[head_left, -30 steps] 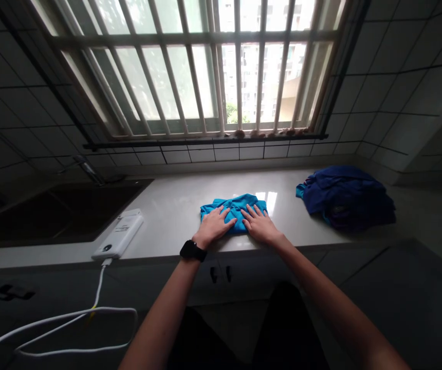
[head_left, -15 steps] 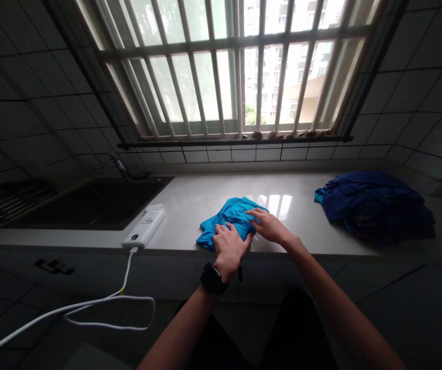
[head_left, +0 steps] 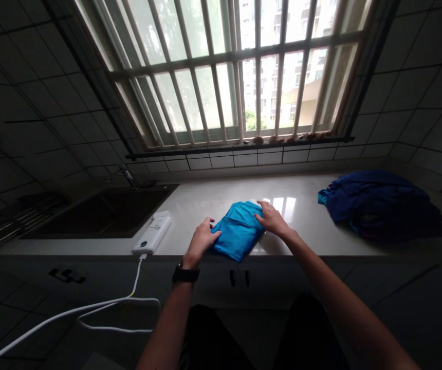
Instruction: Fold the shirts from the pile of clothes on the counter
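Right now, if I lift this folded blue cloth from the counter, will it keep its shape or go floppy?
The blue cloth will probably sag: it looks thin and soft, with loose creases. It is likely light, as the left hand and right hand only touch its edges. On the glossy counter it may slide, and the fold could open.

The underside of the blue garment [head_left: 238,231] lay hidden against the bench [head_left: 221,198]. The person's forearms [head_left: 165,329] ran off the bottom edge. The lumps on the window ledge [head_left: 294,137] were too small to tell, the print on the power bank [head_left: 152,234] was unreadable, and the navy clothing pile [head_left: 379,205] lost its layers in shadow.
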`<state>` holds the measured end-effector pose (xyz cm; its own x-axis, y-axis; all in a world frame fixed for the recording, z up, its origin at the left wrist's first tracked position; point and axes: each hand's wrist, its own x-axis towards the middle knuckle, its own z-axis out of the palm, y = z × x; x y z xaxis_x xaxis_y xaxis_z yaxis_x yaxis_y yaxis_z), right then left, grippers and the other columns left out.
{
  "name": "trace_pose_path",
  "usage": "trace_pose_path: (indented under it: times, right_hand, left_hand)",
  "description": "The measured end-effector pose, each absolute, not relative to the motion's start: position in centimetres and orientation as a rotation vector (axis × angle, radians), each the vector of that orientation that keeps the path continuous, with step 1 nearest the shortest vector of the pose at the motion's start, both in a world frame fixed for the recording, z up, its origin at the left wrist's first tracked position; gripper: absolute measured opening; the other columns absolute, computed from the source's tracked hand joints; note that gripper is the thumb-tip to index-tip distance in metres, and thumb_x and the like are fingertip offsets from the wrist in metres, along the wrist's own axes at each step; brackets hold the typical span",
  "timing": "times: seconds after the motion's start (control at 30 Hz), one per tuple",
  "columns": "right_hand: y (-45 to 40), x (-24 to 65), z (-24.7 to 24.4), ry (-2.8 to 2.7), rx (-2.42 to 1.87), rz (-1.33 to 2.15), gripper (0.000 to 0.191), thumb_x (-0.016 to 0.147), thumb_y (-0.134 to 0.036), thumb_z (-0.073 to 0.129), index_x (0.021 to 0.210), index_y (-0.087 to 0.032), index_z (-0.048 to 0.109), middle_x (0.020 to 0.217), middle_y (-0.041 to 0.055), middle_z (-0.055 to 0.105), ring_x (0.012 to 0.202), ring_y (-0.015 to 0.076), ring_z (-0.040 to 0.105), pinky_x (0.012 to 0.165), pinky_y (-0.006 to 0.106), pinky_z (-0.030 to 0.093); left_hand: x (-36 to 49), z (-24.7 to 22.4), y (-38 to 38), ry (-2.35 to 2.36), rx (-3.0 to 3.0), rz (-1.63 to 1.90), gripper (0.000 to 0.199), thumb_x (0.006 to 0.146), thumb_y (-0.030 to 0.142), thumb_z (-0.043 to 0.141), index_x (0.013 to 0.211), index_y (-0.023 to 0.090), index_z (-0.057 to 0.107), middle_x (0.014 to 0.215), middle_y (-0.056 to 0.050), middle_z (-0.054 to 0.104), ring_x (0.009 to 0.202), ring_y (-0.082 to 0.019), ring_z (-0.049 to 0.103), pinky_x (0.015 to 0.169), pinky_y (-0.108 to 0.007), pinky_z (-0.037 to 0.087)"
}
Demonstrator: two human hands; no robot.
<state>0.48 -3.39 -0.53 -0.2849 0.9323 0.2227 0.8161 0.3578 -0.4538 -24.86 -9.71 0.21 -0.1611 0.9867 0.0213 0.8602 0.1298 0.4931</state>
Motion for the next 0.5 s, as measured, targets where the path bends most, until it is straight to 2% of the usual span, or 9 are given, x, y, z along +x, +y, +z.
trace_pose_path:
  times: [0.07,0.13,0.2,0.27,0.37,0.43,0.5]
  right_hand:
    - [-2.1,-0.2,0.0,-2.180,-1.625,0.342,0.063,0.103,-0.034,0.056,0.159,-0.009,0.043,0.157,0.0207,0.054,0.143,0.0306,0.053,0.113,0.039,0.046]
    - [-1.2,-0.7,0.3,-2.206,-1.706,0.345,0.062,0.102,-0.039,0.057,0.157,-0.012,0.047,0.153,0.0193,0.059,0.138,0.0320,0.058,0.109,0.039,0.047]
    - [-0.7,-0.9,0.5,-2.230,-1.742,0.326,0.053,0.101,-0.043,0.059,0.147,-0.017,0.060,0.145,0.0164,0.066,0.131,0.0317,0.062,0.104,0.038,0.048]
    - [-0.3,-1.0,0.6,-2.233,-1.741,0.324,0.042,0.100,-0.045,0.059,0.131,-0.019,0.071,0.136,0.0139,0.071,0.124,0.0299,0.066,0.098,0.034,0.049]
    - [0.0,-1.1,0.8,-2.185,-1.715,0.404,0.033,0.100,-0.044,0.060,0.116,-0.019,0.075,0.122,0.0118,0.076,0.109,0.0260,0.069,0.084,0.030,0.048]
    - [0.3,-1.1,0.7,-2.139,-1.703,0.458,0.028,0.099,-0.039,0.060,0.110,-0.018,0.075,0.115,0.0110,0.077,0.100,0.0232,0.069,0.075,0.027,0.045]
    - [0.5,-1.1,0.4,-2.098,-1.691,0.486,0.022,0.098,-0.032,0.059,0.105,-0.017,0.074,0.108,0.0099,0.078,0.094,0.0210,0.068,0.069,0.026,0.042]
  left_hand:
    - [-24.9,0.8,-9.6,2.062,1.767,0.656,0.043,0.083,0.023,0.072,0.124,0.017,0.062,0.113,-0.010,0.076,0.101,-0.023,0.073,0.080,-0.027,0.055]
    - [-24.8,1.3,-9.7,2.050,1.763,0.750,0.038,0.080,0.019,0.071,0.118,0.018,0.064,0.103,-0.006,0.077,0.097,-0.021,0.073,0.080,-0.026,0.055]
    - [-24.9,1.5,-10.0,2.084,1.749,0.782,0.031,0.081,0.020,0.069,0.112,0.019,0.066,0.095,-0.004,0.077,0.092,-0.020,0.073,0.079,-0.025,0.054]
    - [-25.2,1.4,-10.2,2.145,1.716,0.690,0.022,0.083,0.030,0.070,0.101,0.019,0.067,0.091,-0.004,0.076,0.086,-0.020,0.072,0.073,-0.026,0.052]
    - [-25.9,1.0,-10.4,2.201,1.672,0.438,0.030,0.082,0.049,0.071,0.082,0.019,0.065,0.079,-0.004,0.073,0.078,-0.023,0.070,0.062,-0.026,0.047]
    - [-26.2,0.9,-10.4,2.187,1.667,0.353,0.029,0.081,0.048,0.071,0.076,0.020,0.063,0.072,-0.003,0.071,0.075,-0.023,0.070,0.060,-0.026,0.045]
    - [-26.4,1.0,-10.4,2.152,1.685,0.365,0.022,0.082,0.039,0.070,0.074,0.020,0.063,0.073,-0.003,0.072,0.075,-0.022,0.070,0.061,-0.026,0.045]
